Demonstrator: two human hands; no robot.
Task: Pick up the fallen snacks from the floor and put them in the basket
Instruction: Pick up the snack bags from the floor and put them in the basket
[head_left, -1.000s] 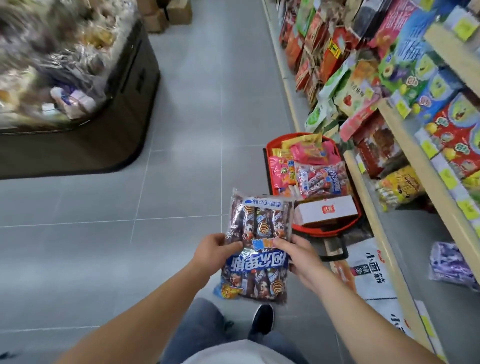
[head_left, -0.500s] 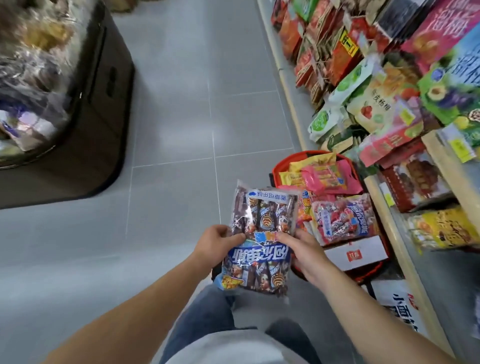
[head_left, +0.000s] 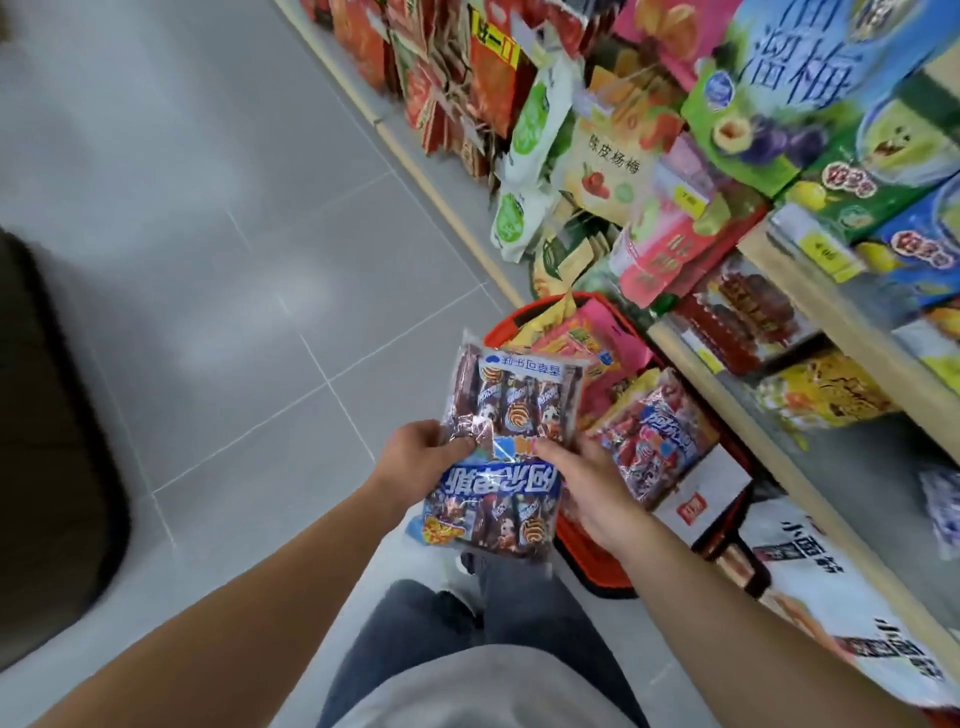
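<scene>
Between both hands (head_left: 511, 470), seemingly gripped: snack bag (head_left: 501, 447).

Bare forearms, a light grey top (head_left: 483, 686), dark blue-grey jeans (head_left: 467, 618) and a dark shoe with white sole (head_left: 464, 564)

Grey tiled floor (head_left: 218, 218) fills left and centre of frame. Dark display stand (head_left: 47, 467) at left edge, blurred. Wooden shelves (head_left: 810, 291) run along right side, upper right to lower right, packed with colourful packets (head_left: 613, 161). Large blue-green bag (head_left: 800, 67) at top right. Yellow price tags (head_left: 826, 254) on shelf edge.
</scene>
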